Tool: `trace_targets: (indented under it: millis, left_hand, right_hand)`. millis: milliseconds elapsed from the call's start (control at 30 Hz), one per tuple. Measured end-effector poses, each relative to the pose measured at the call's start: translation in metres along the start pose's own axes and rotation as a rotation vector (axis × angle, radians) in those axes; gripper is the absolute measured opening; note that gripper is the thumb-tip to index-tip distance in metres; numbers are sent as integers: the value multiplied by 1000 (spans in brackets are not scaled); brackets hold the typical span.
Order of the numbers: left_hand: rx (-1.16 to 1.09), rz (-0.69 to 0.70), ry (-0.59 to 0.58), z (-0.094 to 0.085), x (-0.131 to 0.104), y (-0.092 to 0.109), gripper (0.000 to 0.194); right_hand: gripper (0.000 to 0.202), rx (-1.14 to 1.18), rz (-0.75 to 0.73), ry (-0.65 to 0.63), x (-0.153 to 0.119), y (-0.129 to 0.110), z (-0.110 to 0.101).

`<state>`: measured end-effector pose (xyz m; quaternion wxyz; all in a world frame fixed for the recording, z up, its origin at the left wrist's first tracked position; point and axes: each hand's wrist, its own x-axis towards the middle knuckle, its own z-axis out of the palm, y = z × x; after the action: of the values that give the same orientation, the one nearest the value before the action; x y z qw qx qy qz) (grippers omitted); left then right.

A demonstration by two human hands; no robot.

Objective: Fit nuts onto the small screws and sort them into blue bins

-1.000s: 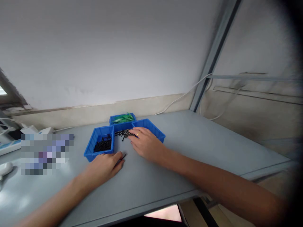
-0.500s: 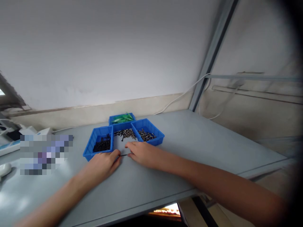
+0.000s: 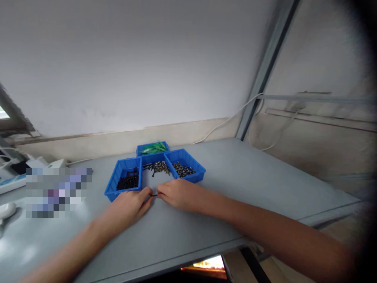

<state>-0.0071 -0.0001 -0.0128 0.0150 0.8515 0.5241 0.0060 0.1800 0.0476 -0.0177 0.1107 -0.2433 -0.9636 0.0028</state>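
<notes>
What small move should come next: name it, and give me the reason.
Probably hold the bare left hand steady and ease the bare right hand slightly toward it: the thin, straight black piece, its material unclear, spans the short gap between both hands' fingertips. Its right end is hidden, so a gentle motion seems best.

The left tray (image 3: pixel 116 175), right tray (image 3: pixel 200 174) and rear tray (image 3: pixel 154 157) are finished in plain blue. The rear items (image 3: pixel 154 148) are coloured green; the left-hand parts (image 3: pixel 129 180), black. Silver and dark tones are mixed across the right-hand parts (image 3: pixel 183 169). The thin piece (image 3: pixel 154 195) is coloured black. The tabletop (image 3: pixel 250 169) is finished in grey.
</notes>
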Motion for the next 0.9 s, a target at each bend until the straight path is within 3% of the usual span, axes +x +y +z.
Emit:
trace_targets:
  millis: [267, 467, 633, 900]
  left_hand:
    - [64, 27, -21, 0, 0, 1, 29]
    - [-67, 44, 82, 0, -2, -1, 20]
    - [-220, 134, 155, -4, -5, 2, 16]
    - [-204, 197, 176, -2, -3, 1, 13]
  right_hand:
    - [15, 76, -25, 43, -2, -4, -8]
    - [19, 70, 6, -3, -4, -1, -5]
    - [20, 131, 12, -32, -2, -3, -3]
    - [20, 199, 17, -39, 0, -1, -3]
